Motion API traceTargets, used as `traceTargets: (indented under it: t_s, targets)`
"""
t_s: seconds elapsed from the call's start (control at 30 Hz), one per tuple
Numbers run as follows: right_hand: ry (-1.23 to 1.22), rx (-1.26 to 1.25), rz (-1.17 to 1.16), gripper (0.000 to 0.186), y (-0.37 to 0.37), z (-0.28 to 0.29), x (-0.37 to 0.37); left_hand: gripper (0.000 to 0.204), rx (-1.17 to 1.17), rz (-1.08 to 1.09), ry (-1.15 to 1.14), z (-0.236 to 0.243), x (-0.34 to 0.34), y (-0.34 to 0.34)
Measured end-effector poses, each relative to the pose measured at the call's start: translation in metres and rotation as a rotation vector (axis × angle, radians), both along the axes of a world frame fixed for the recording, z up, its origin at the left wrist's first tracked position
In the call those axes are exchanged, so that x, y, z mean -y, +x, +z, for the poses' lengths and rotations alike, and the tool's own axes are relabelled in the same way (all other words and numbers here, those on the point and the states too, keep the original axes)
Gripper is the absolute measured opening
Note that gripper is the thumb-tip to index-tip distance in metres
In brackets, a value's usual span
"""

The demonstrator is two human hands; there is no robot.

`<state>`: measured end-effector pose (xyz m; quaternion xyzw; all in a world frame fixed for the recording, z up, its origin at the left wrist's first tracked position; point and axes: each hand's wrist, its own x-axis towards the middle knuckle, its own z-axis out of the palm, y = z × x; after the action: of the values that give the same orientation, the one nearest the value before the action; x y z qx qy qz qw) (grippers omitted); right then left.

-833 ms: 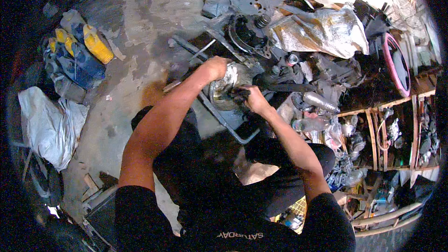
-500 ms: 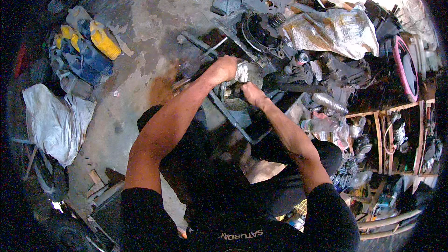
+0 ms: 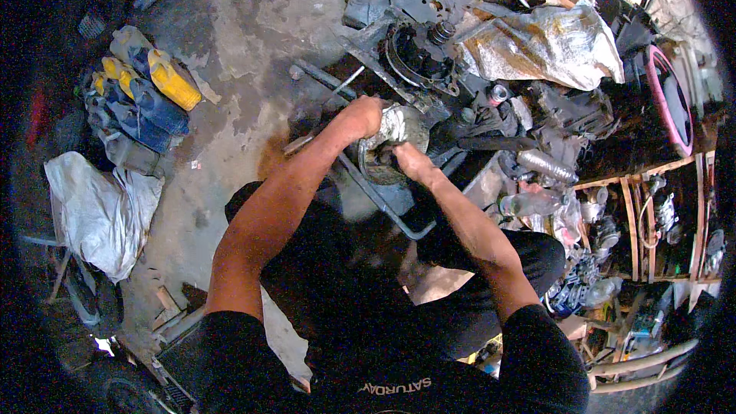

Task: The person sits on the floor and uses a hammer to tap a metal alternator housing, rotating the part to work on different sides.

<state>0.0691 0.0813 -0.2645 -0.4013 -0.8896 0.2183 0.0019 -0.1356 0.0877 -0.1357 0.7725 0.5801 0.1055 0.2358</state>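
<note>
A round, dull metal housing (image 3: 394, 126) with a hollow middle and a whitish, scuffed top lies in front of me. At its left edge, my left hand (image 3: 362, 116) is closed against the rim, its fingertips mostly hidden. My right hand (image 3: 412, 161) is closed low on the right side of the opening; whatever it pinches is too small or covered to make out. Beneath the housing is a grey metal tube frame (image 3: 377, 198) with a bent near corner. A thin metal rod (image 3: 349, 80) slants across the frame's far end, beyond my left hand.
Blue and yellow plastic containers (image 3: 153, 96) and a whitish sack (image 3: 103, 211) sit on the left. Greasy machine parts (image 3: 422, 57), a silvery sheet (image 3: 544, 46) and a can (image 3: 499, 93) crowd the far right. Wooden shelving (image 3: 630, 222) and a pink-rimmed wheel (image 3: 665, 103) border the right.
The view has shifted slightly. Both hands stay at the housing in nearly the same places, and the left has edged slightly leftward along the rim.
</note>
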Motion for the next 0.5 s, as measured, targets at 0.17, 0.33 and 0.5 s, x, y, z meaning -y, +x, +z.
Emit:
traceTargets:
  t_s: [0.17,0.33,0.5]
  targets:
    - [-0.017,-0.305,-0.202,0.032,0.008,0.007,0.001,0.023,-0.036,-0.005,0.037,0.01,0.009,-0.006]
    - [0.382,-0.243,0.068,0.025,0.025,0.024,0.004,0.02,-0.028,0.0,0.14,0.001,0.012,-0.002]
    - [0.087,0.199,0.021,0.04,-0.012,0.013,0.019,0.022,-0.008,-0.005,0.102,-0.008,0.008,-0.004]
